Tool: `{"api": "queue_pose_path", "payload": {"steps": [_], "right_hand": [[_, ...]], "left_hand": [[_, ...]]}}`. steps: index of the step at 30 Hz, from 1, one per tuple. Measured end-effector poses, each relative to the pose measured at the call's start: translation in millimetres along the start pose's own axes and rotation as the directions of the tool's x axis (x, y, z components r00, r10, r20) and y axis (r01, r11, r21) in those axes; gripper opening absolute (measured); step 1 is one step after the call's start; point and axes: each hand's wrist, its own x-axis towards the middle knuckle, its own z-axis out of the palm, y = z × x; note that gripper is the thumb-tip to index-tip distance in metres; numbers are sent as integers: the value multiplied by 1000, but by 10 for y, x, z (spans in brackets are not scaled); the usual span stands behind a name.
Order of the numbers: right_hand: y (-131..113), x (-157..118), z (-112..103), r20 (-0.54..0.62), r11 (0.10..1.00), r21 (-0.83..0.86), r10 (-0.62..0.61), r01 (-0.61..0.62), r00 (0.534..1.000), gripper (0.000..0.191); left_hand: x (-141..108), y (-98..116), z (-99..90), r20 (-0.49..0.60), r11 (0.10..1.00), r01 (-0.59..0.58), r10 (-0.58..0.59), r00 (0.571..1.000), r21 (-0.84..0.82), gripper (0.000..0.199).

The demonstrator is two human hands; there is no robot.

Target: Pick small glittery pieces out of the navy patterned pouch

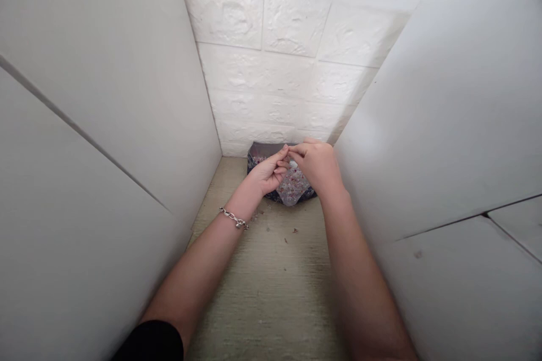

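Note:
Both of my hands are stretched out over a dark box (250, 168) on the floor by the wall. Inside it, a clear plastic bag (292, 189) shows many tiny pinkish, white and red bits, and its edge hangs over the box's front. My left hand (271, 174) is turned partly palm up, thumb and fingers curled in a pinch. Fingertips of my right hand (317, 162) are pinched together and meet the left fingertips above the bag. Whatever lies between them is too small to make out. A silver chain bracelet (234, 218) circles my left wrist.
Pale cabinet sides rise close on the left (127, 67) and right (423, 124), forming a narrow gap. A white brick-patterned wall (262, 73) closes the back. Small crumbs (295, 230) are scattered on the wood-grain floor (271, 293).

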Motion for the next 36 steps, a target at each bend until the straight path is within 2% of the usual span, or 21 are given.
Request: {"api": "queue_pose_path", "payload": {"steps": [8, 13, 18, 28, 31, 33, 36], "right_hand": [[50, 11, 29, -28, 994, 110, 4, -1, 1000, 26], [53, 13, 64, -29, 977, 205, 64, -57, 997, 23], [28, -3, 74, 62, 932, 280, 222, -231, 973, 22], [74, 10, 29, 266, 802, 417, 343, -428, 901, 23], [104, 24, 40, 160, 722, 540, 416, -432, 895, 18], [126, 39, 45, 70, 645, 646, 483, -409, 873, 17], [153, 65, 35, 28, 531, 750, 571, -395, 820, 19]], "left_hand": [[5, 41, 1, -29, 991, -49, 53, 998, 121, 8], [24, 44, -21, -11, 956, -131, 139, 990, 262, 2], [42, 22, -31, 8, 927, -154, 161, 987, 341, 7], [4, -18, 37, -54, 921, -114, 144, 988, 372, 6], [48, -29, 8, -127, 933, -155, 205, 970, 323, 7], [81, -24, -25, -202, 951, -198, 248, 947, 238, 17], [100, -2, -52, -250, 972, -206, 228, 941, 111, 38]]}}
